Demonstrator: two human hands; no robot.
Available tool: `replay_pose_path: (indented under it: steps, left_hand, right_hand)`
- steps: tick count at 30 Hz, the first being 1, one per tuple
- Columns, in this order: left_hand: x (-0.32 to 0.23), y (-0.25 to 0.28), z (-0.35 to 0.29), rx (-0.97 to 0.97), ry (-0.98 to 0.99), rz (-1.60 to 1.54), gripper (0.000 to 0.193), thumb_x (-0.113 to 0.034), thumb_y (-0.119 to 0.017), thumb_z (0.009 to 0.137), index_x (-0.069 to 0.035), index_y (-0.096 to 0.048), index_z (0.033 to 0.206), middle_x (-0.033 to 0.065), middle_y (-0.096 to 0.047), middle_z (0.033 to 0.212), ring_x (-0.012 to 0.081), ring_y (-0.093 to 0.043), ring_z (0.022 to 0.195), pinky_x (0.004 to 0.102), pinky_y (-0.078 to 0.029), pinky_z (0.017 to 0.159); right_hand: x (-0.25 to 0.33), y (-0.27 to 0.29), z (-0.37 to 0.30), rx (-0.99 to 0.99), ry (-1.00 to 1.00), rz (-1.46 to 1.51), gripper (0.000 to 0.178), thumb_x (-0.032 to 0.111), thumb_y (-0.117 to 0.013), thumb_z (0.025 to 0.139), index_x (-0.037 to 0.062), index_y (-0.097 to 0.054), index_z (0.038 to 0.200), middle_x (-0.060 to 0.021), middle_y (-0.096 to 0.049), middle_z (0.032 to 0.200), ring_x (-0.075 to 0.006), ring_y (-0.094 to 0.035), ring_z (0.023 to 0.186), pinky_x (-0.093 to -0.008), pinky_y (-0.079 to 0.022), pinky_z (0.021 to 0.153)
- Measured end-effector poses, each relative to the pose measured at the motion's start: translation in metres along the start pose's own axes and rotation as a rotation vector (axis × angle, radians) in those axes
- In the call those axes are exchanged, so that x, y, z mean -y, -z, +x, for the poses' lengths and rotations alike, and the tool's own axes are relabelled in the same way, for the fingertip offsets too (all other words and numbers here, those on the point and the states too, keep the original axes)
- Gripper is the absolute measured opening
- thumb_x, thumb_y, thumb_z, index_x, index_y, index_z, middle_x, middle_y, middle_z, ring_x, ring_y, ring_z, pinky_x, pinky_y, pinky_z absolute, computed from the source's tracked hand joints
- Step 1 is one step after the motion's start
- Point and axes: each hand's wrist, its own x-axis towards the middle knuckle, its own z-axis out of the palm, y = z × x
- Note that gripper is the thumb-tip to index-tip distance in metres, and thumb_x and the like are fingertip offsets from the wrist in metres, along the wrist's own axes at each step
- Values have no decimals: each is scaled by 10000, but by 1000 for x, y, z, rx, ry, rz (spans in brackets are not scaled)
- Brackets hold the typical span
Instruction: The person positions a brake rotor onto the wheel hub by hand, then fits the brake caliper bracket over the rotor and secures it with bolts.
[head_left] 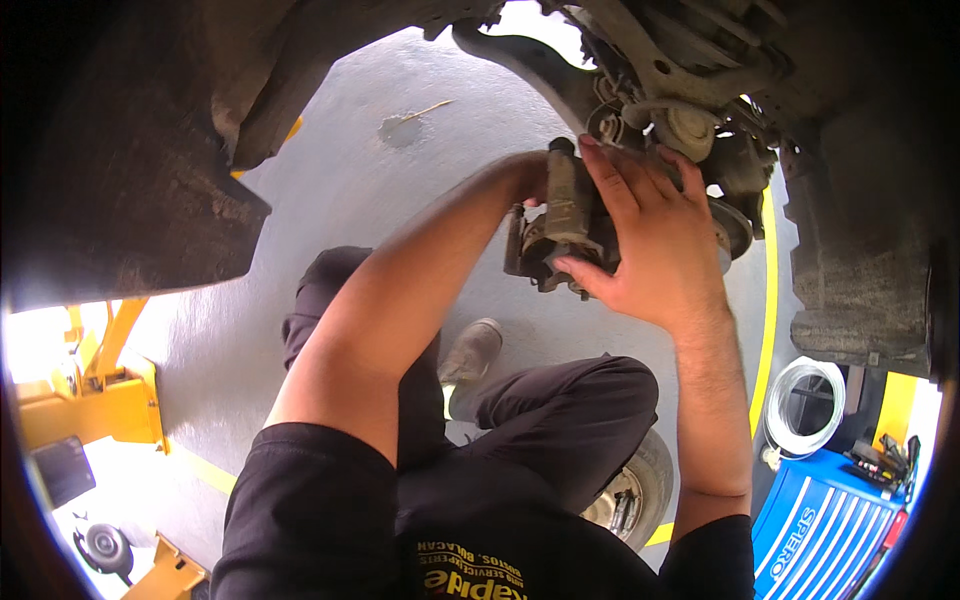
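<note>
Above my lap, a dirty wheel hub and brake assembly (545, 255) hangs under a vehicle's wheel arch. My right hand (655, 235) lies over it with fingers spread upward and thumb apart, reaching across its near side. Part of a round brake disc (738, 228) shows to the right of that wrist. An upright grey cylinder with a black cap (567, 195), shaped like a shock absorber, stands between my hands. My left hand (532, 180) reaches behind this cylinder. Most of its fingers are hidden there, so its grip does not show.
Suspension arms (525, 60) and the dark wheel arch edge (245, 120) surround the work overhead. A wheel (650, 485) lies on the floor by my knee. At right stands a blue tool cabinet (825, 525) beside coiled clear hose (803, 408); yellow lift parts (110, 405) are at left.
</note>
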Motion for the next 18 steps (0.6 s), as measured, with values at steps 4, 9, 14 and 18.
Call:
replay_pose_path:
  steps: [4, 9, 14, 18]
  left_hand:
    - [30, 23, 27, 80, 179, 238, 318, -293, -661, 929, -72, -644, 1157, 63, -658, 1063, 160, -600, 930, 354, -484, 812]
    - [46, 34, 35, 105, 333, 238, 266, -391, -654, 848, -161, -563, 748, -53, -479, 618, 91, -388, 505, 287, -329, 447]
    - [24, 26, 29, 147, 297, 240, 266, -389, -658, 851, -165, -565, 740, -56, -476, 611, 87, -381, 501, 271, -331, 447]
    - [3, 4, 23, 153, 123, 143, 268, -389, -664, 849, -165, -569, 738, -55, -479, 612, 85, -384, 501, 265, -331, 448]
  right_hand:
    - [-1, -1, 5, 37, 3, -60, 901, 468, -843, 676, 91, -502, 1420, -91, -627, 1248, -237, -584, 1181, -466, -353, 1069]
    - [0, 1, 8, 36, -33, -35, 839, 448, -851, 657, 75, -562, 1350, -82, -632, 1233, -229, -583, 1177, -454, -365, 1047]
    - [-2, 0, 6, 16, -34, -14, 824, 427, -852, 642, 73, -576, 1334, -81, -635, 1224, -228, -587, 1169, -452, -368, 1035]
    - [-2, 2, 5, 38, -55, 12, 822, 425, -856, 633, 69, -586, 1323, -80, -638, 1209, -227, -592, 1156, -445, -374, 1021]
